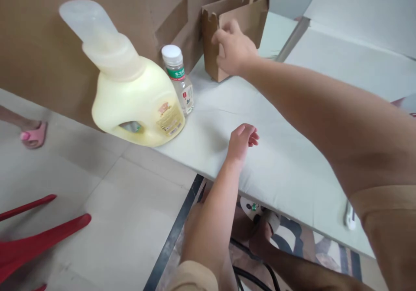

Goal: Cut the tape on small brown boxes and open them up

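Note:
My right hand [232, 48] reaches far across the white table [286, 169] and its fingers curl onto the front wall of a small open cardboard box [250, 16]. My left hand [242, 141] rests near the table's front edge with its fingers loosely curled and nothing in them. A big pale-yellow detergent jug [136, 100] with a cloudy white spout cap stands at the table's left end. Right beside it is a small clear bottle [180, 81] with a white cap and green label.
A large cardboard sheet [42, 44] stands behind the jug. Another person's foot in a pink sandal [32, 134] is on the tiled floor at left. Red plastic chair parts [35, 243] show at lower left. My feet and black cables [256, 278] lie under the table.

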The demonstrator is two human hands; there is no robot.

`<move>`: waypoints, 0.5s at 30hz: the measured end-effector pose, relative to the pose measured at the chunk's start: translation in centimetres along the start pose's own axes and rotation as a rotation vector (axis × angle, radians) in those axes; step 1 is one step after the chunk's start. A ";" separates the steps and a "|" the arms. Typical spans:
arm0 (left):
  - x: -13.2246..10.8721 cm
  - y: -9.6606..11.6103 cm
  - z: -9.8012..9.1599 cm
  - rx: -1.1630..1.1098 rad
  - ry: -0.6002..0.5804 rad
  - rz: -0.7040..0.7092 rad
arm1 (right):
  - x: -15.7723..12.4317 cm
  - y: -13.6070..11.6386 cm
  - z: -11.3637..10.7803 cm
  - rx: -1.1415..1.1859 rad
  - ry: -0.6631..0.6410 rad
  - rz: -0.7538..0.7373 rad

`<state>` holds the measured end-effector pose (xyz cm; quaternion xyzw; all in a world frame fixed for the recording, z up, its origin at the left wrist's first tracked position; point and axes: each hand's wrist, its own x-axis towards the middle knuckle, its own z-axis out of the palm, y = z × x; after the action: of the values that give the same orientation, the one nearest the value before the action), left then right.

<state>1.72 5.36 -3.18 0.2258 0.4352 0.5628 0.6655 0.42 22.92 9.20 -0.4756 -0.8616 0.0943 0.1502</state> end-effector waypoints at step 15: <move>-1.3 1.1 -1.6 0.000 0.296 0.350 | -8.0 3.1 -3.4 -0.217 0.199 0.003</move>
<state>-0.20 4.10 -2.74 0.2128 0.4826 0.6965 0.4866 8.11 17.86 10.11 -0.4971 -0.8470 -0.0468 0.1822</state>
